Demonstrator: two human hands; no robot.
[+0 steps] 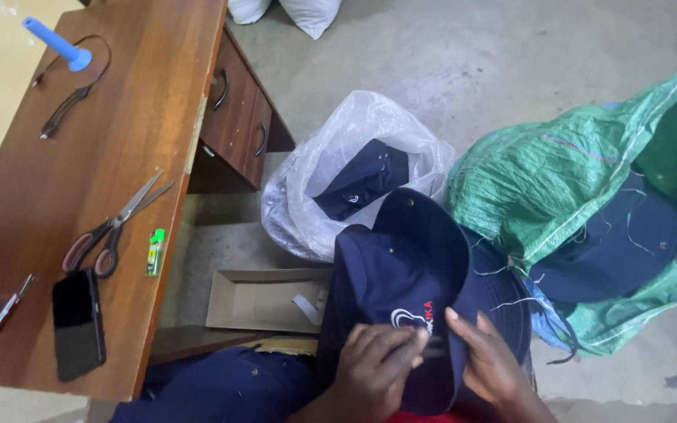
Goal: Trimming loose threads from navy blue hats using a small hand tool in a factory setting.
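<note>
A navy blue cap (401, 266) with an embroidered front lies over my lap at the bottom centre. My left hand (374, 372) rests on its front panel with the fingers curled, pinching a small dark object I cannot make out. My right hand (491, 364) holds the cap's right side, fingers pressed on the fabric beside the embroidery. Another navy cap (362, 178) sits inside a clear plastic bag (338, 149) just beyond. More navy caps (613, 243) fill a green woven sack (558, 180) on the right.
A wooden desk (119, 133) with drawers stands at left, bearing scissors (111, 227), a black phone (77, 323), a green lighter (155, 251), a blue handle (58, 43) and a black cord. An open cardboard box (264, 301) and navy fabric (221, 388) lie below it on the concrete floor.
</note>
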